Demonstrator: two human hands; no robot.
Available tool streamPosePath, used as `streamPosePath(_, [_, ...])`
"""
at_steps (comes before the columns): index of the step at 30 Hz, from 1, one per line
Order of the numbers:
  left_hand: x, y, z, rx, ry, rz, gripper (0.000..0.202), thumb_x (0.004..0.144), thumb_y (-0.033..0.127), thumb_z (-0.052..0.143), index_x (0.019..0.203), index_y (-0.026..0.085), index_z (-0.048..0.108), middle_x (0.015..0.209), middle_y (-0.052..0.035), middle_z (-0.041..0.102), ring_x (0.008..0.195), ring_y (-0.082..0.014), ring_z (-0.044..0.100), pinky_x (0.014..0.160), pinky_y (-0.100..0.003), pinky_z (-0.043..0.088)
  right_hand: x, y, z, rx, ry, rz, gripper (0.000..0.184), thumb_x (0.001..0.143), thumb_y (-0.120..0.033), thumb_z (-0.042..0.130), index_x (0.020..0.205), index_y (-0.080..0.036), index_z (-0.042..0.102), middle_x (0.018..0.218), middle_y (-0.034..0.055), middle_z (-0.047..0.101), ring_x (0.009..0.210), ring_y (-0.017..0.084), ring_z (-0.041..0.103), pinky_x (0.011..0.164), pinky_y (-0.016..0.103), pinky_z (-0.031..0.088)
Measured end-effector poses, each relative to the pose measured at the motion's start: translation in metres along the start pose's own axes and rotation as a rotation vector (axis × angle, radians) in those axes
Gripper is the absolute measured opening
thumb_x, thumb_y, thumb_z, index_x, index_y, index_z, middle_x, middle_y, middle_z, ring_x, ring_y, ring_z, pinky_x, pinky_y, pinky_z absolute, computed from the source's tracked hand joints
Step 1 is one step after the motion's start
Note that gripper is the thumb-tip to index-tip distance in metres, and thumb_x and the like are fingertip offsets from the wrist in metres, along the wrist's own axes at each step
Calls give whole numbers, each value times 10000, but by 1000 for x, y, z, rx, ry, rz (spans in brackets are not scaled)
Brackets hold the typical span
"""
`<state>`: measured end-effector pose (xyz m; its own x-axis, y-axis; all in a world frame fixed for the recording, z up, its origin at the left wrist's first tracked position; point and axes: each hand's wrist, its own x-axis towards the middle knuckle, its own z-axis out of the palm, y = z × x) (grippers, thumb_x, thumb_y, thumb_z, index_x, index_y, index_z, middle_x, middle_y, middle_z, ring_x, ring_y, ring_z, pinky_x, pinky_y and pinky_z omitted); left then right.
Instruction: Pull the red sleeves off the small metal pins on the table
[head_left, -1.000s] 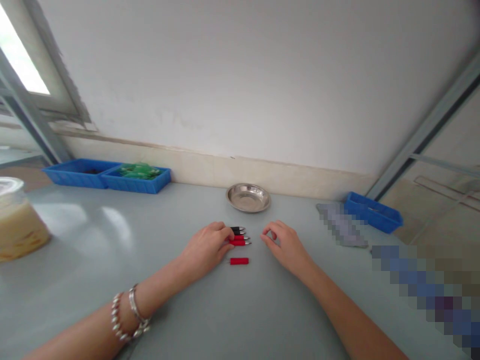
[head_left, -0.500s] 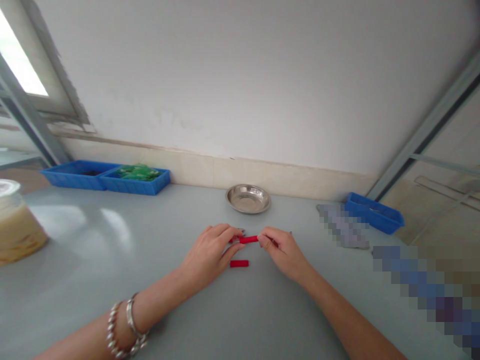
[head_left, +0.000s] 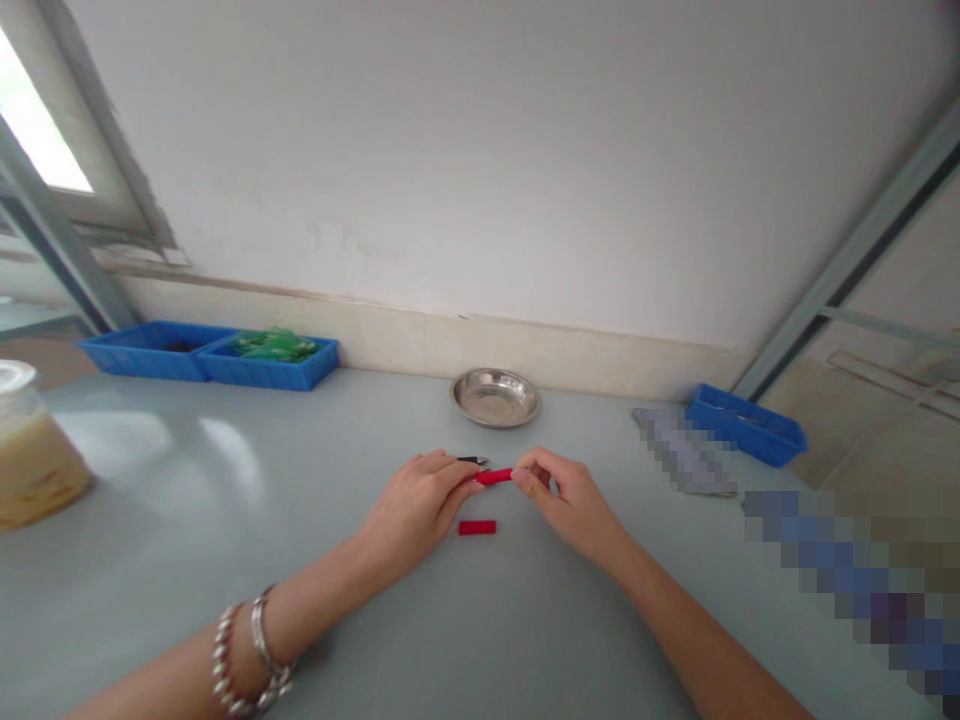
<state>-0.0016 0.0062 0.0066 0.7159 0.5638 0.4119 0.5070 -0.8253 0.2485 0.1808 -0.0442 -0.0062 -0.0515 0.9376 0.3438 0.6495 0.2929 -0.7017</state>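
Note:
My left hand (head_left: 420, 505) and my right hand (head_left: 559, 500) meet over the grey table (head_left: 187, 520), both pinched on a small red plug-like piece (head_left: 495, 476) held between their fingertips. A black piece with a metal tip (head_left: 474, 461) peeks out behind my left fingers on the table. A separate short red sleeve (head_left: 478, 527) lies loose on the table just below the two hands. My left wrist wears beaded and metal bracelets (head_left: 251, 650).
A steel dish (head_left: 496, 396) stands behind the hands near the wall. Two blue bins (head_left: 210, 355) sit far left, one with green parts. Another blue bin (head_left: 746, 425) is at right, and a jar (head_left: 30, 445) at the left edge.
My right hand moved left and took hold of a red piece from the group; both hands now grip it, raised slightly off the table. The loose red sleeve stayed put.

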Motion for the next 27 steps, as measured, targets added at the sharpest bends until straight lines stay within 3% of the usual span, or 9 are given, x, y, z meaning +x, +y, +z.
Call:
streamPosePath(5, [-1, -2, 3, -16, 11, 11, 251, 851, 280, 372, 937, 163, 576, 793, -47, 604, 731, -157, 530, 686, -283, 416, 0, 0, 2, 5, 14, 2, 339, 834, -336, 332, 594, -149, 484, 527, -17, 456, 512, 85, 404, 495, 201, 289])
streamPosePath(12, [0, 0, 1, -21, 20, -17, 247, 844, 270, 380, 860, 156, 598, 714, -34, 610, 675, -159, 506, 638, -278, 402, 1, 1, 2, 101, 34, 24, 149, 771, -301, 460, 740, -163, 505, 565, -31, 495, 528, 82, 441, 496, 184, 308])
streamPosePath(16, [0, 3, -1, -37, 43, -35, 239, 838, 279, 393, 844, 168, 605, 713, -29, 612, 687, -157, 496, 644, -277, 396, 1, 1, 4, 173, 3, 92, 234, 773, -392, 450, 755, -163, 495, 546, -30, 504, 505, 83, 444, 478, 184, 312])
streamPosePath(21, [-1, 3, 1, -37, 65, -42, 216, 819, 287, 434, 883, 178, 609, 734, -32, 615, 721, -164, 487, 678, -296, 392, 0, 2, 5, 122, -2, 49, 369, 827, -380, 348, 569, -152, 481, 515, -17, 472, 500, 80, 425, 500, 193, 317])
streamPosePath(27, [0, 4, 0, -37, 57, -54, 218, 822, 273, 430, 864, 165, 615, 697, -30, 609, 692, -162, 492, 658, -281, 394, 1, 0, 4, 139, 29, 35, 147, 780, -267, 445, 699, -163, 509, 537, -32, 527, 491, 75, 451, 496, 184, 318])
